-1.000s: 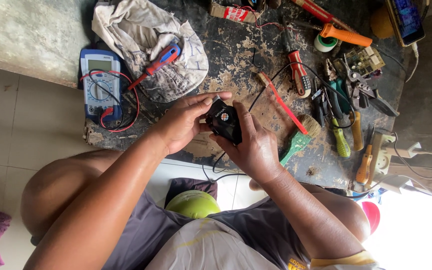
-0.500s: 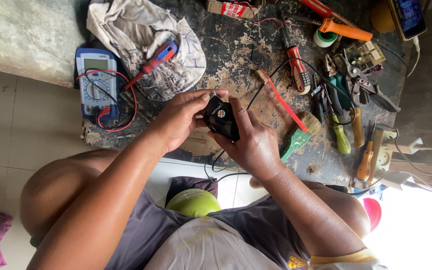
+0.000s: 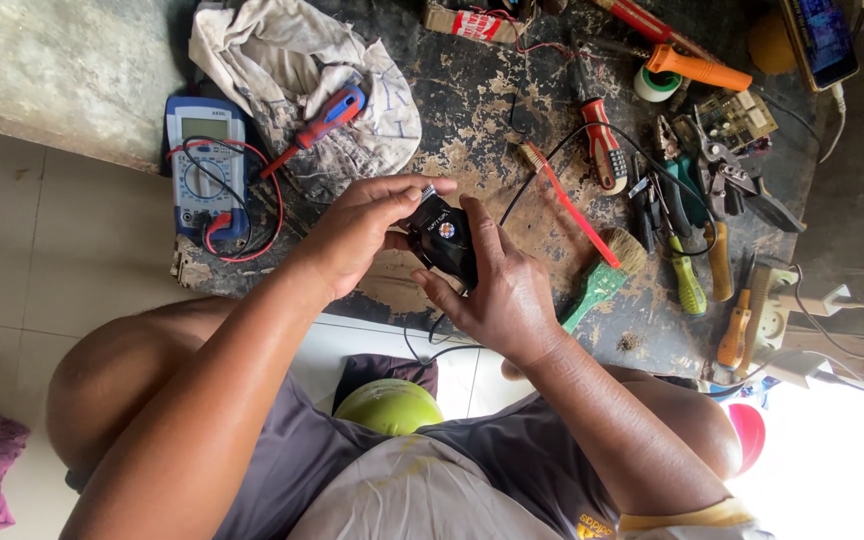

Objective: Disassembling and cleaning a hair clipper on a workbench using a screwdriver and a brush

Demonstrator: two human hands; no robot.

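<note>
Above the bench (image 3: pixel 512 120), both hands — left (image 3: pixel 357 235), right (image 3: pixel 502 290) — grasp a small black fan (image 3: pixel 442 240), tilted faceward for inspection; multimeter (image 3: pixel 207 165) lies nearby.

both hands up over the counter (image 3: pixel 512 110): left hand (image 3: pixel 357 235) and right hand (image 3: pixel 502 290) grip a small black fan (image 3: pixel 442 240) between them. blue multimeter (image 3: pixel 207 165) sits left, a rag (image 3: pixel 302 70) with a screwdriver (image 3: pixel 317 125) behind, pliers (image 3: pixel 687 200) crowd the right.
</note>
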